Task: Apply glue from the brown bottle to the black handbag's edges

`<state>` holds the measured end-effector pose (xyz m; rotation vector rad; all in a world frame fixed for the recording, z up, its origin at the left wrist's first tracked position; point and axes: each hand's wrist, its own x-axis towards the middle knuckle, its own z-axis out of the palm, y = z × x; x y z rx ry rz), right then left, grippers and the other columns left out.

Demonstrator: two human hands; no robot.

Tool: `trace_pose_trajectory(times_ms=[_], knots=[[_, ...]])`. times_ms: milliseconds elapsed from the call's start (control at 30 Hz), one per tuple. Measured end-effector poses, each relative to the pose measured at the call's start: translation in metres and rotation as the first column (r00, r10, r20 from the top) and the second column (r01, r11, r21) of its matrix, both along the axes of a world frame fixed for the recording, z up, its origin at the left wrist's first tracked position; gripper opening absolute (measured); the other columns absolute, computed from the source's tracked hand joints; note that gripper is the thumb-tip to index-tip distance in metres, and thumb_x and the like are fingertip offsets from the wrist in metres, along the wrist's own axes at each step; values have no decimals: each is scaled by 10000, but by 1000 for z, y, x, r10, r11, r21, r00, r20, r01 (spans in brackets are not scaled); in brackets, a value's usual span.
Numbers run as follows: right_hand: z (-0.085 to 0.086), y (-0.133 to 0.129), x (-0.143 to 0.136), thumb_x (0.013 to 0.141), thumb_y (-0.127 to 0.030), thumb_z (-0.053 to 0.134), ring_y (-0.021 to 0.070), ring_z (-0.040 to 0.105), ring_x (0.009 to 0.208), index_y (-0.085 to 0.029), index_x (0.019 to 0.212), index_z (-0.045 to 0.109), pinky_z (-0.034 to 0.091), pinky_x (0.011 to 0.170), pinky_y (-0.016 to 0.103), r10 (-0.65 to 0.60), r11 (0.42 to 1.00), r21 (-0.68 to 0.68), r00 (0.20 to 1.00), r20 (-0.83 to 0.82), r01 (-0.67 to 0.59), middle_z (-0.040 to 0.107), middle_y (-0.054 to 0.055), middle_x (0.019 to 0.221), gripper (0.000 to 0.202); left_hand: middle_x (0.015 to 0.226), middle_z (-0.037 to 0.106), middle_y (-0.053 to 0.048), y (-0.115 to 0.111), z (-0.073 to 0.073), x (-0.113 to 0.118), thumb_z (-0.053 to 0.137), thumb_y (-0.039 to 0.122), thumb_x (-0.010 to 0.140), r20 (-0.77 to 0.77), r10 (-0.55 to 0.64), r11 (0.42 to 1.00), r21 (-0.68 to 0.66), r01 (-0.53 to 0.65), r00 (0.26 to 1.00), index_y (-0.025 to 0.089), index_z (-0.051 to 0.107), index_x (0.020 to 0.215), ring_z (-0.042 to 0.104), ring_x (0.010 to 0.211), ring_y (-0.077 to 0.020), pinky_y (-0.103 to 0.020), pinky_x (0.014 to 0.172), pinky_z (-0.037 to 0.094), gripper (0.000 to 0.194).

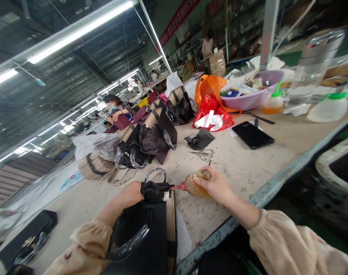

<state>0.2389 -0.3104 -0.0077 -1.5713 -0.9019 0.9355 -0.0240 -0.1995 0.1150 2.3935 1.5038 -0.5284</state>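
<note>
A black handbag with plastic-wrapped handles lies in front of me at the table's near edge. Its black lining bunches out of the opening, and my left hand is closed on that fabric, with the fingertips hidden in its folds. My right hand grips a squeeze bottle of amber liquid, tilted on its side. The bottle's red nozzle points left and meets the lining at the bag's opening edge, next to a small white patch.
Beyond lie scissors, a black scrap, a tablet and more black bags. A purple basin, squeeze bottles and an orange bag stand behind. Another bag lies left. A person works across.
</note>
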Motion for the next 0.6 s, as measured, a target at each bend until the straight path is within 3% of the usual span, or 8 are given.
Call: trace_pose_trajectory(times_ms=[267,433,600], knots=[[-2,-3,11,683,-433,636,224,604,734,-215,920,575,432,684,338,24,999,-31,999,25,-23,637,8,749,328,729,711,-45,1,-1,-1,573,286,662,44,-17,1000,-8,17,999,176,692,717,598,748,-210,-274,646,435,171],[-4,2,7,685,-410,633,214,598,724,-214,944,574,425,666,321,-8,999,-47,999,37,9,638,8,758,330,706,697,-42,1,0,-1,575,288,657,38,-3,1000,-7,3,999,165,691,719,590,722,-204,-275,635,429,180],[-3,1,5,670,-408,653,214,590,732,-211,939,579,421,687,326,43,998,-51,999,23,-42,634,8,755,342,699,674,-31,1,0,-2,570,317,669,21,3,1000,-30,-2,1000,134,701,750,577,716,-191,-258,617,412,239]])
